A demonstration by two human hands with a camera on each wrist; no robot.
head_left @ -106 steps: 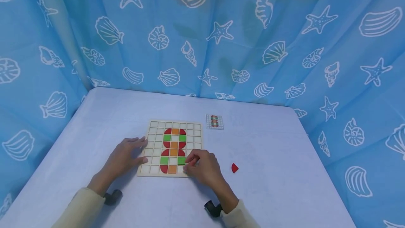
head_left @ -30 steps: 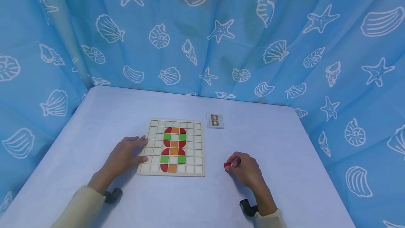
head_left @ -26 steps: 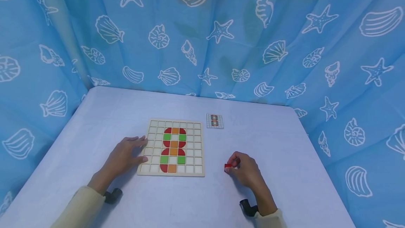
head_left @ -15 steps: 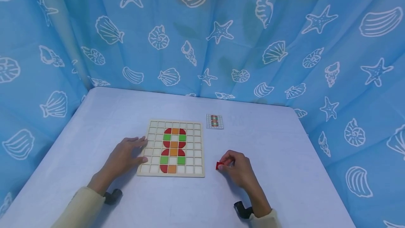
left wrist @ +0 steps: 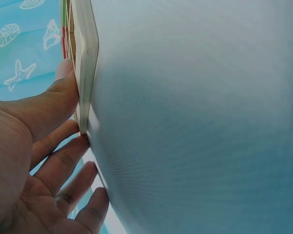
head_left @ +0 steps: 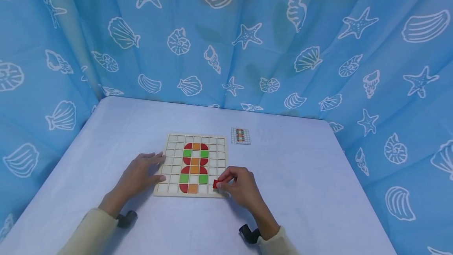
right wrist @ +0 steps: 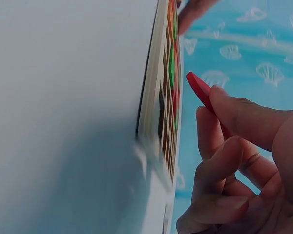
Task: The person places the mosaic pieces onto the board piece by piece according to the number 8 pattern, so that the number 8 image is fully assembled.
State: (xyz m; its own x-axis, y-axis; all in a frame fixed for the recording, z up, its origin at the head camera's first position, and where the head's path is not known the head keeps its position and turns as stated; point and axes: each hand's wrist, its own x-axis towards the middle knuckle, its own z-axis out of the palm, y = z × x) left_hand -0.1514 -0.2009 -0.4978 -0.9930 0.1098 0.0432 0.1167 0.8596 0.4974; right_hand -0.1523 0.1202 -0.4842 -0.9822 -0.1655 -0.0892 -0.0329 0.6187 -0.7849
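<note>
My right hand (head_left: 242, 187) pinches a red quarter-circle tile (head_left: 215, 184) between thumb and fingertips, over the lower right part of the wooden grid board (head_left: 221, 154). In the right wrist view the red tile (right wrist: 200, 87) is tilted and held off the board's surface. Red, orange and green tiles (head_left: 194, 161) on the board form a figure like an 8; its bottom row shows one red and one orange tile. At the board's left edge rests my left hand (head_left: 139, 176), its fingers loosely spread. The left wrist view shows its thumb (left wrist: 63, 90) over the board's rim.
A small printed pattern card (head_left: 240, 136) lies right of the board's far corner. The white-covered table (head_left: 301, 176) extends to the right, with a blue seashell curtain (head_left: 269, 58) hanging behind and at both sides.
My right hand left the board, picked up the loose red tile from the table at right, and carried it left over the board. My left hand stays at the board's edge.
</note>
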